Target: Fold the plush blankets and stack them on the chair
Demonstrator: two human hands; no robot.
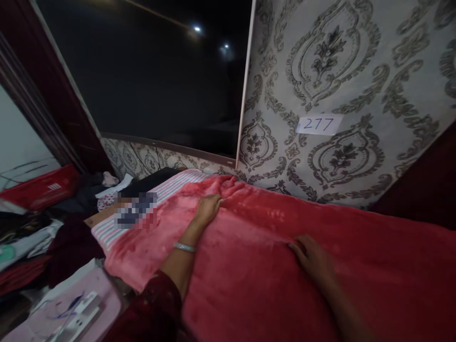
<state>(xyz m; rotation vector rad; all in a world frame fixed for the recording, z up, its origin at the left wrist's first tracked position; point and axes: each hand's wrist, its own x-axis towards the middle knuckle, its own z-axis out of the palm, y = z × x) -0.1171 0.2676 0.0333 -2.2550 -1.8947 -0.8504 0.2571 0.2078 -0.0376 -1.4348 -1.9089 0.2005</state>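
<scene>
A plush red blanket (270, 266) covers the bed from the centre to the right edge of the view. My left hand (207, 207) lies on its far part near the wall, fingers stretched forward and flat on the fabric. A silver bangle (184, 247) sits on that wrist above a dark red sleeve (153, 311). My right hand (311, 256) rests palm down on the blanket nearer to me, fingers apart and pressed flat. Neither hand holds anything.
A striped pink sheet (167, 187) shows beyond the blanket's left edge. Patterned wallpaper (338, 71) carries a paper label reading 277 (318, 124). A dark window (149, 71) fills the upper left. Piled clothes and a red bag (42, 187) lie at left.
</scene>
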